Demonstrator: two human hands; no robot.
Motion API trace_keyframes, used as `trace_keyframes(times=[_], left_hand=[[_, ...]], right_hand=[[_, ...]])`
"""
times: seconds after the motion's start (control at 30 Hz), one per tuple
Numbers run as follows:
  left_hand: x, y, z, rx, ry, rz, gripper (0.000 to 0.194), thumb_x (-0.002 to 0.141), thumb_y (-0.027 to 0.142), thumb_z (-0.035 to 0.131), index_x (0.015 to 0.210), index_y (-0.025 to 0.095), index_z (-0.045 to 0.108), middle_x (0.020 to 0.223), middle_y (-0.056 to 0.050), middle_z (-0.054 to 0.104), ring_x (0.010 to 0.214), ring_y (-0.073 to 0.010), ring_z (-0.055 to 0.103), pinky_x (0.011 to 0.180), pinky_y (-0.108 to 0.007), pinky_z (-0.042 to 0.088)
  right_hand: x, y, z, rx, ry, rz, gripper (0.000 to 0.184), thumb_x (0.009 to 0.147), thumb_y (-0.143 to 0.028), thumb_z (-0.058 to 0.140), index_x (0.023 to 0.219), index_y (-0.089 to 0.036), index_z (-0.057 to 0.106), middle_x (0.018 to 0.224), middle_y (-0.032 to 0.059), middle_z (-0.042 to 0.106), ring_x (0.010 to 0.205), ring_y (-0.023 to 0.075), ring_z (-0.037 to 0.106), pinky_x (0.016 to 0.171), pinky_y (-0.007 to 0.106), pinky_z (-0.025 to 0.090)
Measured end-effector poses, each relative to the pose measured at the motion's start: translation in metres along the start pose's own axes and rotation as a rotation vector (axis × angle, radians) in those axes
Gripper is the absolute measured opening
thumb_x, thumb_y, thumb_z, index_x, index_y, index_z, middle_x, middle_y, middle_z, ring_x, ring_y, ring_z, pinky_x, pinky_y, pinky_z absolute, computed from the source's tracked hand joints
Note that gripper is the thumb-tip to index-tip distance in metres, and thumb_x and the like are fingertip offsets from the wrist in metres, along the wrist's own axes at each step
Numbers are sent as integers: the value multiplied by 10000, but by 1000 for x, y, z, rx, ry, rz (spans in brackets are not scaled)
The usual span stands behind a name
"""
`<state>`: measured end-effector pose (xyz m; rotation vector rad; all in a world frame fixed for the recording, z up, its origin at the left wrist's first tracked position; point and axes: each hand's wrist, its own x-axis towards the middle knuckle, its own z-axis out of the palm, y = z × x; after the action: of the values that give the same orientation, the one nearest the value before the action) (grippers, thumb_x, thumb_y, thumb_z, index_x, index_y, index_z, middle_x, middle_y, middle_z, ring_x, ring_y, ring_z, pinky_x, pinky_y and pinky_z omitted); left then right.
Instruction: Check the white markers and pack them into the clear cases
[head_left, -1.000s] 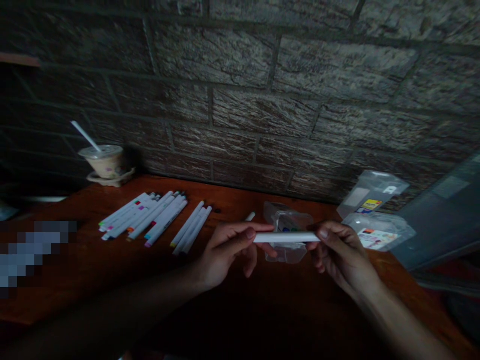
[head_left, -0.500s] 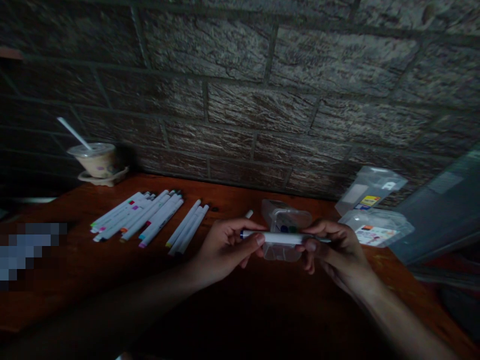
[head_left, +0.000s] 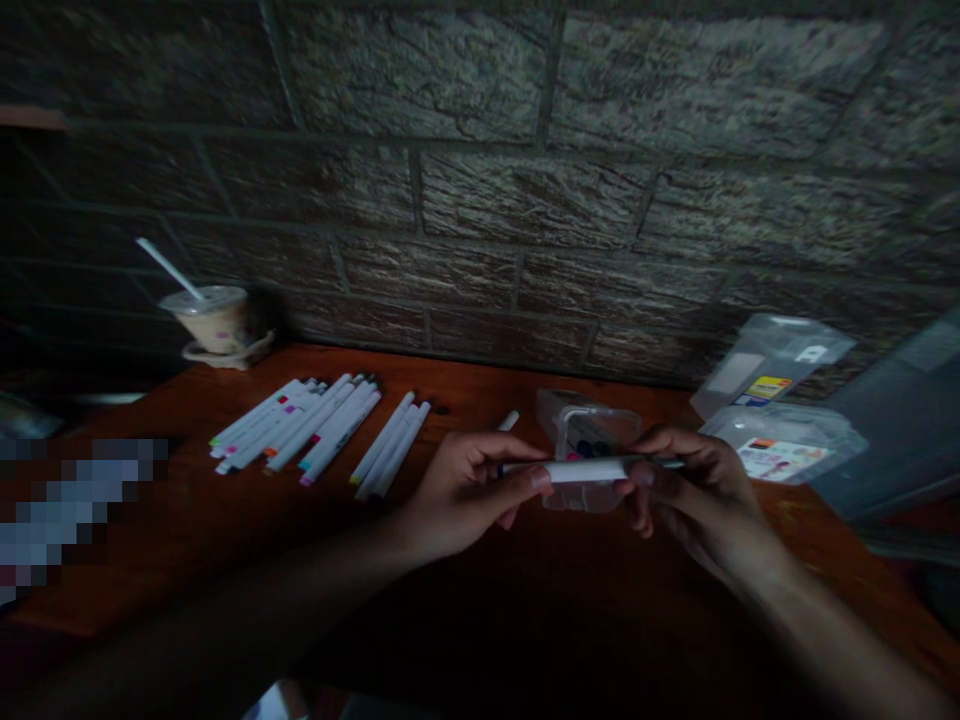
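A white marker is held level between my two hands. My left hand is closed on its dark left end, thumb along the near side. The fingers of my right hand pinch its right end, where a thin dark tip sticks out past them. Just behind the marker is a clear plastic case with a few dark-capped markers in it, partly hidden by my hands. Another white marker lies behind my left hand.
Several white markers with coloured ends lie in a row at the left, and a smaller group beside them. A drink cup with a straw stands at the back left. An open clear box sits at the right, near the brick wall.
The view has shifted slightly, so the things on the table appear a little further right. Both hands keep the same hold on the marker.
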<state>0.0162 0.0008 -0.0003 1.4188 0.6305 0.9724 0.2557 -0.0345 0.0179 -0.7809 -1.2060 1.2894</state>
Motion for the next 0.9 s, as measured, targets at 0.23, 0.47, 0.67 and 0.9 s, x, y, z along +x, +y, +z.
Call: trace_keyframes(times=[0.23, 0.47, 0.67, 0.9], left_hand=[[-2, 3, -3, -94, -25, -27, 349, 859, 353, 779, 1093, 96, 793, 854, -134, 805, 453, -75, 540, 420, -201, 397], [-1, -2, -7, -230, -39, -9, 346, 860, 352, 790, 1120, 126, 809, 887, -151, 822, 442, -87, 554, 421, -218, 396], [-1, 1, -9, -358, -82, 65, 296, 899, 286, 723, 1146, 149, 813, 944, -164, 830, 439, -81, 562, 426, -207, 395], [-1, 2, -11, -393, -124, 87, 311, 936, 263, 645, 1175, 139, 801, 984, -181, 828, 443, -93, 573, 427, -212, 401]], right_hand=[[2, -3, 3, 40, 41, 36, 152, 741, -245, 925, 806, -192, 798, 635, 36, 788, 404, 154, 698, 368, 175, 565], [3, -4, 3, 53, 39, 30, 151, 742, -256, 920, 796, -191, 794, 632, 33, 784, 388, 150, 687, 356, 175, 558], [4, -5, 3, 71, 38, 36, 146, 756, -268, 912, 771, -192, 788, 648, 38, 793, 377, 147, 679, 345, 174, 554], [4, -6, 5, 52, 28, 23, 177, 777, -312, 899, 737, -181, 787, 656, 39, 788, 376, 137, 671, 348, 177, 554]])
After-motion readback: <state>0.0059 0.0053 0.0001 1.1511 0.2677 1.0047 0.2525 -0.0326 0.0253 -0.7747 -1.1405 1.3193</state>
